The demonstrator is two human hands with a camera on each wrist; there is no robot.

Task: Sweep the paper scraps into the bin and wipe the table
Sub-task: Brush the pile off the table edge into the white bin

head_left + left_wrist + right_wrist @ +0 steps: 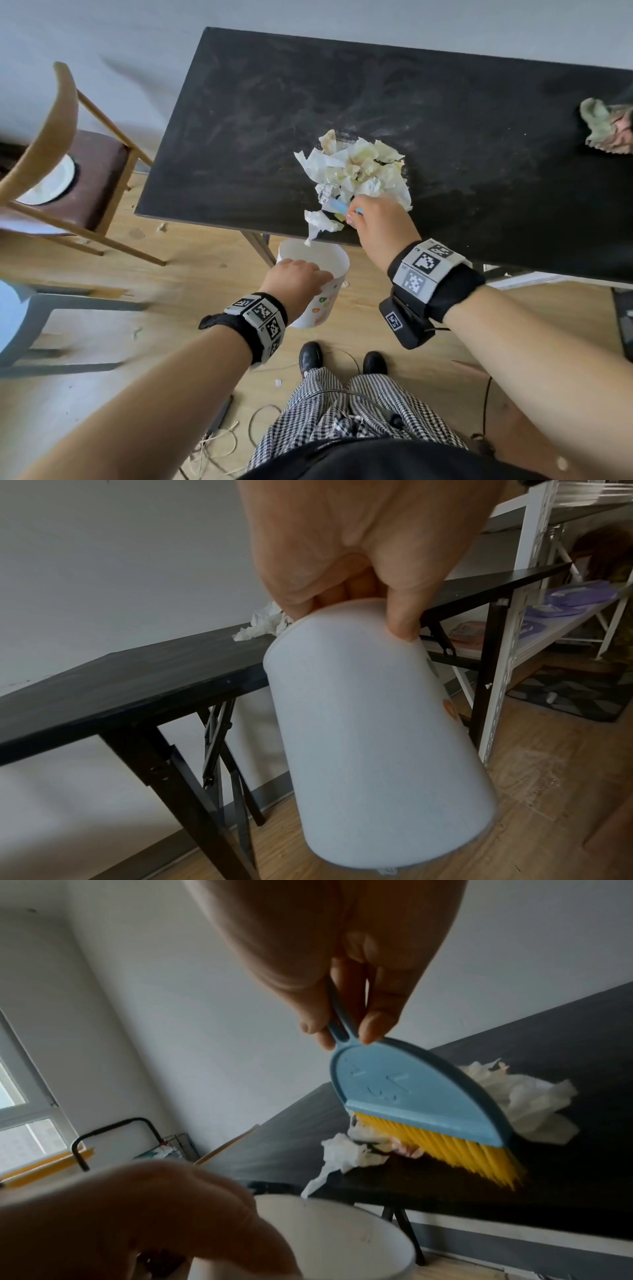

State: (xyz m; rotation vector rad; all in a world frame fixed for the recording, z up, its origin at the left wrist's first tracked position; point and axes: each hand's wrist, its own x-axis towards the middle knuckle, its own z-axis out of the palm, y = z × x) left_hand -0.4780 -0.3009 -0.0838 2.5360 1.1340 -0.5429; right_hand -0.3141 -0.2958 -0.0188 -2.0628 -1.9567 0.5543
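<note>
Here, crumpled paper scraps (pixel 359 171), smooth white bin (pixel 318 260)

Matt black table (pixel 445 113), crumpled paper scraps (pixel 359 168)

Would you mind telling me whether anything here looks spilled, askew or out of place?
A few scraps lie on the wooden floor, left of the table, outside the bin that the left hand holds below the edge. One paper scrap droops over that edge. The tabletop is smeared with pale streaks.
</note>
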